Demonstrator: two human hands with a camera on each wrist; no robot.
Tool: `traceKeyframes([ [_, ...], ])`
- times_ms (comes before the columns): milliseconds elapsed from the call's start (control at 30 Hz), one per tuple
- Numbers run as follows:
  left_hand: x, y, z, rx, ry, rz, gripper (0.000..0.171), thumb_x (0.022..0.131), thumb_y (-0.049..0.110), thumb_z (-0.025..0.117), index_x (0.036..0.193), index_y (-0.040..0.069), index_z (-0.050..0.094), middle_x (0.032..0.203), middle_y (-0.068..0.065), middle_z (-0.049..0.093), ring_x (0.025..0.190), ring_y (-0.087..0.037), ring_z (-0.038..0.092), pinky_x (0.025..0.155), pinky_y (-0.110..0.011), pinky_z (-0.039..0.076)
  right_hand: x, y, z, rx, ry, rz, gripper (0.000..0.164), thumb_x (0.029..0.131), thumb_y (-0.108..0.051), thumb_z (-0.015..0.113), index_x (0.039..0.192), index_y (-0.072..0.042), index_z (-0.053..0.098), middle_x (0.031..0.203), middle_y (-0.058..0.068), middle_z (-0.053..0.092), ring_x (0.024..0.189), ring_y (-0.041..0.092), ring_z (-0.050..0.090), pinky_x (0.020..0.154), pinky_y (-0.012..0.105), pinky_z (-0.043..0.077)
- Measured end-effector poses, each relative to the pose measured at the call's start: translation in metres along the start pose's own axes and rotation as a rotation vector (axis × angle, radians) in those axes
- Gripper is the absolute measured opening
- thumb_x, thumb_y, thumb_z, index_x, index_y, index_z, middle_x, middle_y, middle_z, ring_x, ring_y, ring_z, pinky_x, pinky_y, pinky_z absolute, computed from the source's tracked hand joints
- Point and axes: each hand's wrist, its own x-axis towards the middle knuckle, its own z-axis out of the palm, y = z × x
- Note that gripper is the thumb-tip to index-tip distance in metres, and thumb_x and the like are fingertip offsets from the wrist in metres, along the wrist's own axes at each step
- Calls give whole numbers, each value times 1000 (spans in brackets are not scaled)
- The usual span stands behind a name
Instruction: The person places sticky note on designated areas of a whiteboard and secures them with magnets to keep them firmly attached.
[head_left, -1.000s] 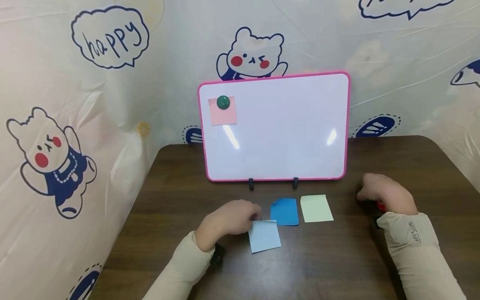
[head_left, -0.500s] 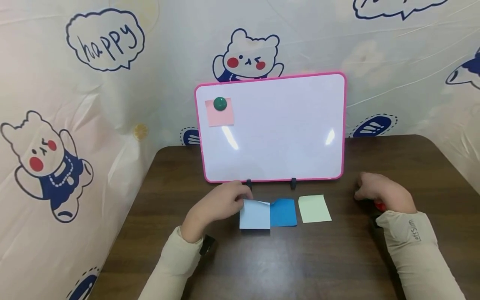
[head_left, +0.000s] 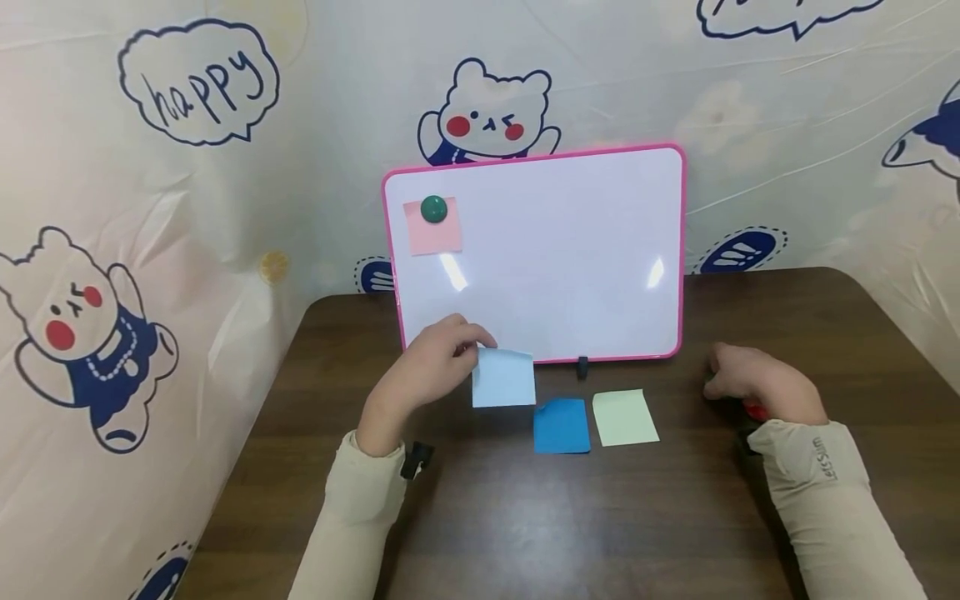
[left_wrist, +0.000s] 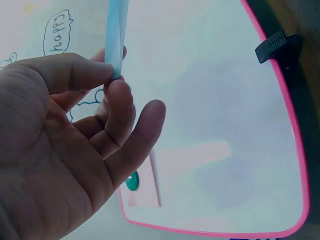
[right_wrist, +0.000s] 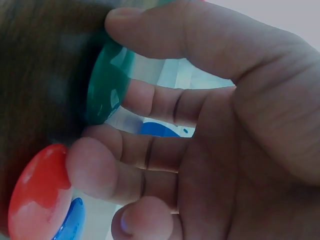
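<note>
My left hand [head_left: 431, 362] pinches a light blue sticky note [head_left: 504, 380] by its upper left corner, thumb against fingers. The note hangs before the lower edge of a pink-framed whiteboard [head_left: 570, 258], and the left wrist view shows it edge-on [left_wrist: 116, 40]. Low at the table's right side is my right hand [head_left: 768, 385]. Its thumb and fingers sit around the rim of a round green magnet [right_wrist: 107, 82], close over the wood. Beside those fingers lie a red magnet [right_wrist: 40, 192] and a partly covered blue magnet [right_wrist: 71, 220].
On the board's upper left, another green magnet [head_left: 433, 209] holds a pink sticky note [head_left: 435, 240]. A blue sticky note [head_left: 562, 427] and a pale green one [head_left: 626, 418] lie on the brown table [head_left: 570, 533]. A black clip foot [head_left: 582, 367] supports the board's bottom edge.
My left hand has lifted the light blue note from the table, moving it away from me toward the board's lower edge. The right hand keeps its place by the magnets.
</note>
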Motion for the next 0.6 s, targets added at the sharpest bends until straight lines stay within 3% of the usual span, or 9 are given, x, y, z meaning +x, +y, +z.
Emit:
traceKeyframes([
  [267,10,-7,0,-74,49,-42,25,100,10,56,118,14,73,109,-5,60,96,-24,56,76,-36,54,-5,-2,-8,6,28,-16,38,84,-17,73,104,8,50,83,13,55,78,31,53,68,45,50],
  [600,18,-13,-2,-133,113,-71,25,100,12,56,121,10,70,124,-9,61,104,-28,55,87,-44,53,-14,-3,-25,75,232,-47,46,93,-23,69,120,9,50,105,24,61,89,35,58,77,54,54],
])
